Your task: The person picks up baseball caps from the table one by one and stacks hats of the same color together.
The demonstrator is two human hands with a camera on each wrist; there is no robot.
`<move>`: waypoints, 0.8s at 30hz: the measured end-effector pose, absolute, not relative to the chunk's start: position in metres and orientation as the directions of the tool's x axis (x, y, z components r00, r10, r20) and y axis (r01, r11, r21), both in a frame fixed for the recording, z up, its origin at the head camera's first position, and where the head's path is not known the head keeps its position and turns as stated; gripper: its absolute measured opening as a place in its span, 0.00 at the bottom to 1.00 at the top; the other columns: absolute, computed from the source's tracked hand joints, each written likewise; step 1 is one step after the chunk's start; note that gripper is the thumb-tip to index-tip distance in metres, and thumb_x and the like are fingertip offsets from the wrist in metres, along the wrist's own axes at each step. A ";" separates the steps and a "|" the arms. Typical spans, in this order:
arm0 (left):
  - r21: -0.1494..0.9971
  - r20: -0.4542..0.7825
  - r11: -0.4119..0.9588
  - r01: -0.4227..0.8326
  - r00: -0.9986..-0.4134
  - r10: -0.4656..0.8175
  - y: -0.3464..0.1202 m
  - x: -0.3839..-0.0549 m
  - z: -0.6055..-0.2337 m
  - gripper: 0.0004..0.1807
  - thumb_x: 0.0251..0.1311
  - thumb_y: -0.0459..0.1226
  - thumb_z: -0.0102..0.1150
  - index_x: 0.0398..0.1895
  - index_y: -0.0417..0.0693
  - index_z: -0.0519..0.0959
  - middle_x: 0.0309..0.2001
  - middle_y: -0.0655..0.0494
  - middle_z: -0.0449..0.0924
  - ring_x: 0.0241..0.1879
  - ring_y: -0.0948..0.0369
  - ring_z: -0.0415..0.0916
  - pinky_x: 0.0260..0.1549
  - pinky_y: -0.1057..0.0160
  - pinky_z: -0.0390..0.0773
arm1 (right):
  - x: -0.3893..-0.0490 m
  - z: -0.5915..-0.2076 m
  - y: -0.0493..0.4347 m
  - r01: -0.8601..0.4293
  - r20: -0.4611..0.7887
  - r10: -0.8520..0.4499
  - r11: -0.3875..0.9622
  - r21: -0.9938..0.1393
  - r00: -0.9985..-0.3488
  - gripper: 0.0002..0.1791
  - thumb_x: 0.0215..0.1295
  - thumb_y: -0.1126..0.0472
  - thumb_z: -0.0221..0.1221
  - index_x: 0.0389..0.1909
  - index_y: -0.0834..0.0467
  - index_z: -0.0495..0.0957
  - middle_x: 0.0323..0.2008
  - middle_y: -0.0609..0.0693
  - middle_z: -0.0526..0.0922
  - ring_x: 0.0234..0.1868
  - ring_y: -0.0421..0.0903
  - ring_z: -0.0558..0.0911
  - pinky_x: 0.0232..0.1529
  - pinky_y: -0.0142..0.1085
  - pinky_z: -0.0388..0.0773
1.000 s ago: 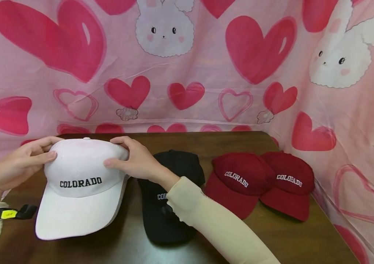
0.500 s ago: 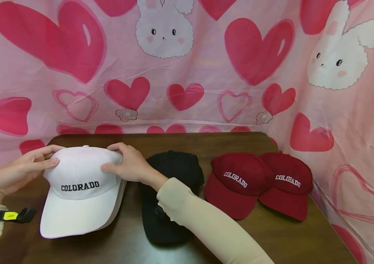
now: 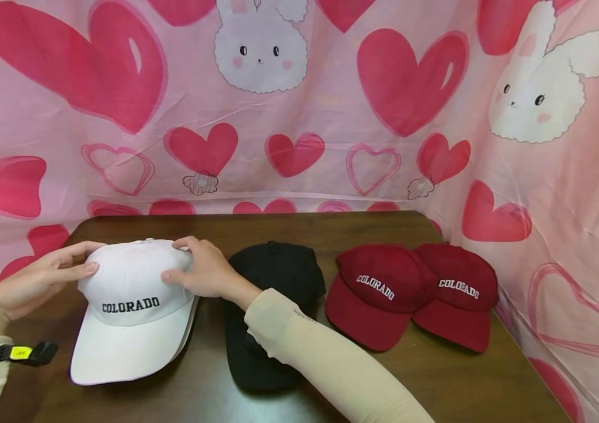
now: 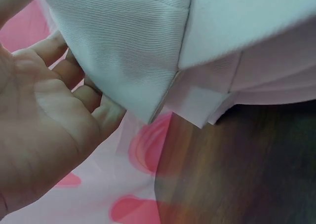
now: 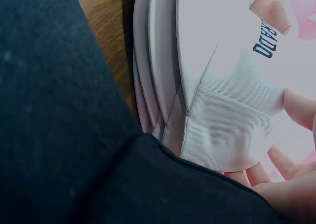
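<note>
A white baseball cap (image 3: 125, 346) lettered COLORADO faces front at the left of the table. My left hand (image 3: 48, 279) holds the left side of its crown, thumb in front and fingers behind. The right side is gripped the same way by my right hand (image 3: 207, 270). In the right wrist view, several more white brims (image 5: 143, 46) are layered directly under the cap's brim. The left wrist view shows the cap's side panel (image 4: 123, 46) over my curled fingers (image 4: 69, 71), with another white cap edge (image 4: 192, 105) below.
Right of the white caps lies a black cap (image 3: 273, 270), partly covered by my right forearm. Two dark red caps (image 3: 368, 317) overlap farther right on the brown table (image 3: 437, 388). Pink heart-print cloth (image 3: 289, 111) hangs behind and along the right side.
Both hands have lowered the white cap slightly and shifted it a little right, onto the white caps beneath. The black and red caps have stayed in place.
</note>
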State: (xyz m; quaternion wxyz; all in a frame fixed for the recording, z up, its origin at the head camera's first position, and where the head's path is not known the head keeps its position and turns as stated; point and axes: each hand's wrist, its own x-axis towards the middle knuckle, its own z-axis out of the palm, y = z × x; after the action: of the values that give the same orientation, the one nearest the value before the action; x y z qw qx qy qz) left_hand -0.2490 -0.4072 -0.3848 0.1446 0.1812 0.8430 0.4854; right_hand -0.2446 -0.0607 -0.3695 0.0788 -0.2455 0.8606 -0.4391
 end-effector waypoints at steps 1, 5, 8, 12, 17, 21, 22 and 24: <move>0.863 -0.073 0.478 0.163 -0.897 0.437 -0.407 -0.249 -0.385 0.22 0.82 0.34 0.44 0.73 0.58 0.67 0.61 0.65 0.79 0.60 0.69 0.74 0.48 0.64 0.77 | -0.244 -0.370 -0.061 -0.352 0.076 -0.492 0.497 -0.793 -0.867 0.34 0.69 0.50 0.71 0.73 0.51 0.73 0.63 0.49 0.77 0.61 0.39 0.74 0.54 0.28 0.79; 0.845 -0.098 0.518 0.134 -0.913 0.396 -0.408 -0.247 -0.385 0.21 0.82 0.37 0.46 0.73 0.61 0.65 0.60 0.69 0.76 0.60 0.73 0.69 0.53 0.49 0.73 | -0.241 -0.370 -0.063 -0.335 0.054 -0.480 0.522 -0.785 -0.876 0.34 0.70 0.49 0.71 0.73 0.50 0.72 0.63 0.48 0.76 0.59 0.38 0.74 0.53 0.28 0.79; 0.830 -0.106 0.544 0.124 -0.922 0.372 -0.408 -0.246 -0.384 0.21 0.82 0.38 0.48 0.72 0.61 0.65 0.60 0.71 0.75 0.60 0.73 0.67 0.53 0.47 0.73 | -0.240 -0.370 -0.065 -0.331 0.048 -0.468 0.545 -0.770 -0.883 0.34 0.70 0.48 0.70 0.73 0.50 0.72 0.60 0.48 0.76 0.57 0.38 0.73 0.52 0.27 0.78; 0.804 -0.101 0.579 0.133 -0.930 0.353 -0.407 -0.244 -0.383 0.21 0.81 0.39 0.50 0.73 0.60 0.65 0.61 0.72 0.72 0.59 0.75 0.67 0.49 0.60 0.75 | -0.238 -0.369 -0.067 -0.335 0.052 -0.453 0.572 -0.748 -0.890 0.34 0.69 0.48 0.71 0.72 0.50 0.73 0.59 0.48 0.76 0.55 0.37 0.74 0.51 0.25 0.77; 0.780 -0.079 0.607 0.152 -0.938 0.337 -0.406 -0.242 -0.382 0.22 0.80 0.39 0.52 0.73 0.59 0.66 0.60 0.74 0.73 0.55 0.77 0.73 0.46 0.66 0.77 | -0.238 -0.370 -0.071 -0.335 0.059 -0.436 0.592 -0.733 -0.898 0.33 0.69 0.48 0.71 0.71 0.51 0.74 0.57 0.48 0.75 0.53 0.37 0.74 0.49 0.24 0.76; 0.764 -0.070 0.625 0.160 -0.943 0.326 -0.406 -0.240 -0.380 0.22 0.80 0.39 0.53 0.72 0.58 0.66 0.59 0.76 0.73 0.54 0.79 0.73 0.45 0.68 0.77 | -0.237 -0.370 -0.074 -0.330 0.059 -0.425 0.600 -0.729 -0.903 0.33 0.69 0.48 0.71 0.71 0.50 0.74 0.57 0.48 0.75 0.51 0.38 0.75 0.48 0.25 0.76; 0.759 -0.066 0.630 0.163 -0.944 0.324 -0.406 -0.239 -0.380 0.22 0.80 0.38 0.53 0.72 0.58 0.66 0.59 0.76 0.73 0.54 0.79 0.73 0.44 0.69 0.76 | -0.237 -0.370 -0.075 -0.327 0.059 -0.420 0.603 -0.728 -0.906 0.33 0.69 0.48 0.71 0.72 0.50 0.74 0.57 0.48 0.74 0.51 0.38 0.75 0.48 0.25 0.76; 0.748 -0.060 0.642 0.170 -0.945 0.320 -0.406 -0.239 -0.380 0.22 0.79 0.38 0.54 0.73 0.57 0.66 0.58 0.76 0.73 0.54 0.80 0.72 0.43 0.70 0.76 | -0.236 -0.370 -0.077 -0.320 0.057 -0.410 0.608 -0.727 -0.910 0.33 0.70 0.48 0.70 0.72 0.50 0.73 0.57 0.48 0.74 0.51 0.39 0.75 0.48 0.26 0.77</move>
State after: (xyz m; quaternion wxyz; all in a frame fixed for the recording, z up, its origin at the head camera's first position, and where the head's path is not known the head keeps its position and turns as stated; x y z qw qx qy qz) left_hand -0.2390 -0.4065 -0.3797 0.0938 0.1360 0.9013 0.4006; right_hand -0.2365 -0.0768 -0.3705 0.0576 -0.2040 0.8947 -0.3932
